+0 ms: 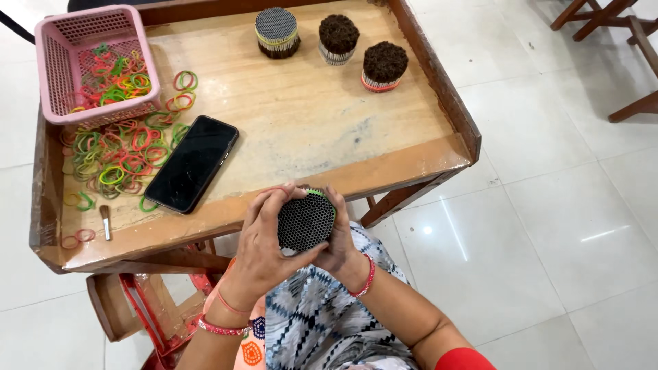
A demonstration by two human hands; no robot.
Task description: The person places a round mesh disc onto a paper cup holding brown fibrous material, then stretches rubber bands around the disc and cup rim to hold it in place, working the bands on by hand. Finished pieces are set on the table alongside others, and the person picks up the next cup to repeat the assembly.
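You hold a round bundle of thin sticks [306,221] in front of your lap, just off the near edge of the bench [308,130], its dark honeycomb end facing up at you. Your left hand [264,250] wraps the bundle from the left side, fingers curled over its top rim; your right hand [340,236] cups it from the right. Both are closed on it. A green rubber band [322,196] shows along the upper rim, so this looks like the banding step, with the band seated around the sticks.

The next move, as I judge it, calls for a firm squeeze so no stick slips, then squaring the ends. Three finished bundles [332,42] stand at the far side of the bench. Loose rubber bands [120,154] lie beside the phone [192,163] and pink basket [89,62].
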